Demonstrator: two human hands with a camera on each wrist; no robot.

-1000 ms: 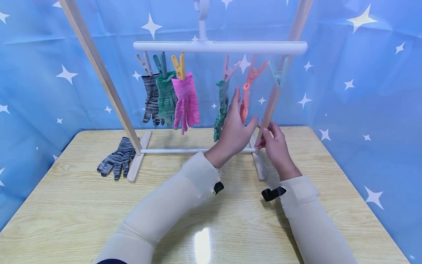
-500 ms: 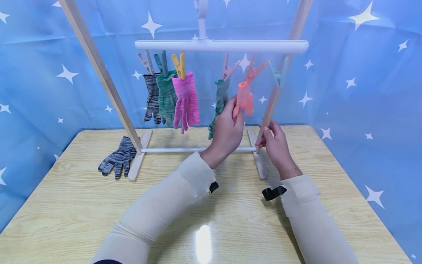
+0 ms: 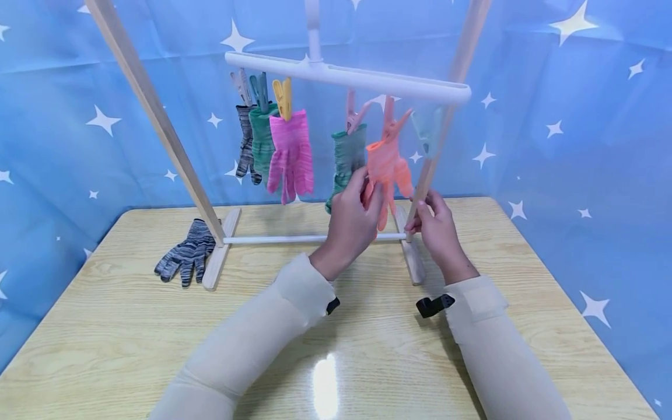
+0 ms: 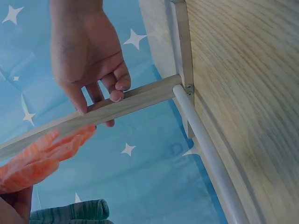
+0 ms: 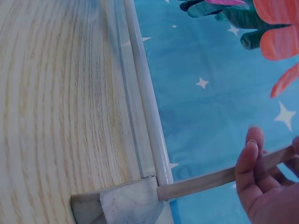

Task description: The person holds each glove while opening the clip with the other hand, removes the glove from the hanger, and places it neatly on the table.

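Directly at twelve o'clock of the left hand [image 3: 350, 214], the orange glove [image 3: 385, 168] is pinched, its long axis hanging vertically from a peg. At three o'clock, the wooden post [image 3: 426, 175] is gripped by the right hand [image 3: 437, 224].

We see a striped glove [image 3: 185, 256] lying on the table [image 3: 131, 344], and a pink glove [image 3: 290, 153] pegged beside a green one [image 3: 261, 143].

Both forearms in cream sleeves extend forward and upward. The left hand [image 3: 350, 217] is raised, fingers curled in a pinch; the right hand [image 3: 437, 224], just beside it and slightly lower, has its fingers curled in a grip.
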